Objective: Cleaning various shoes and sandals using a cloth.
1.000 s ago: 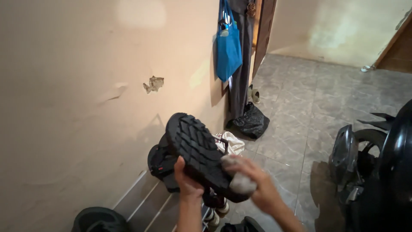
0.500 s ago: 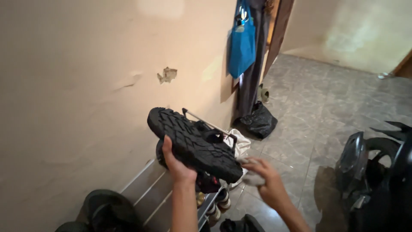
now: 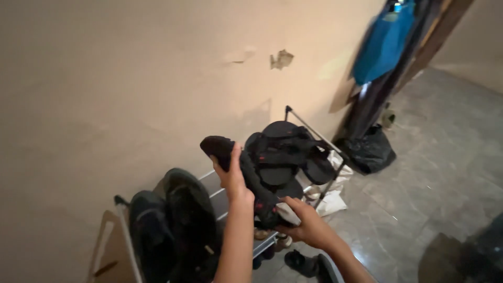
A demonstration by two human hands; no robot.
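Observation:
My left hand (image 3: 231, 177) grips the front end of a black sandal (image 3: 246, 175) and holds it low over a metal shoe rack (image 3: 217, 196). My right hand (image 3: 306, 225) is at the sandal's heel end and clutches a pale cloth (image 3: 287, 213) against it. Just behind lies a second black sandal (image 3: 285, 154) on the rack's top shelf. The held sandal's sole is turned away, and its strap side is partly hidden by my hands.
Dark helmets (image 3: 175, 230) sit on the rack's near end. A beige wall (image 3: 131, 78) runs along the left. A blue bag (image 3: 385, 44) hangs by a door frame, above a black plastic bag (image 3: 369, 152) on the grey tiled floor (image 3: 445, 173). Shoes (image 3: 306, 262) lie below the rack.
The view swung left and down. Both hands lowered the sandal towards the rack and turned it so its treaded sole no longer faces me; my right hand moved under its heel end.

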